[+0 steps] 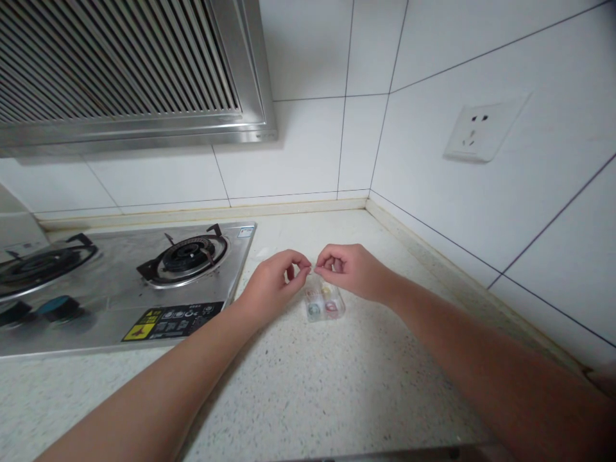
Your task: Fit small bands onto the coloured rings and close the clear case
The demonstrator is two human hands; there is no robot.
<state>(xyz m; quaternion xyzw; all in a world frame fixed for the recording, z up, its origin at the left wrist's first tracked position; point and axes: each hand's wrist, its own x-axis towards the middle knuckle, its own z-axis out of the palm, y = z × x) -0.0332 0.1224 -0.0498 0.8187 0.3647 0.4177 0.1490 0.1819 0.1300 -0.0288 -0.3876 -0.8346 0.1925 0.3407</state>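
My left hand [280,276] and my right hand [350,269] meet fingertip to fingertip above the counter, both in a pinch. Something tiny seems to sit between the fingertips, too small to name. Just below and behind the hands lies a small clear plastic compartment box [325,309]. Inside its compartments I see small coloured items, greenish, reddish and yellowish; their kind is not clear. My right hand hides part of the box's far side.
A steel gas stove [110,301] with black burners and knobs fills the left of the counter [327,385]. Above it hangs a range hood [250,115]. White tiled walls meet in a corner behind, and a wall socket [481,131] is on the right wall.
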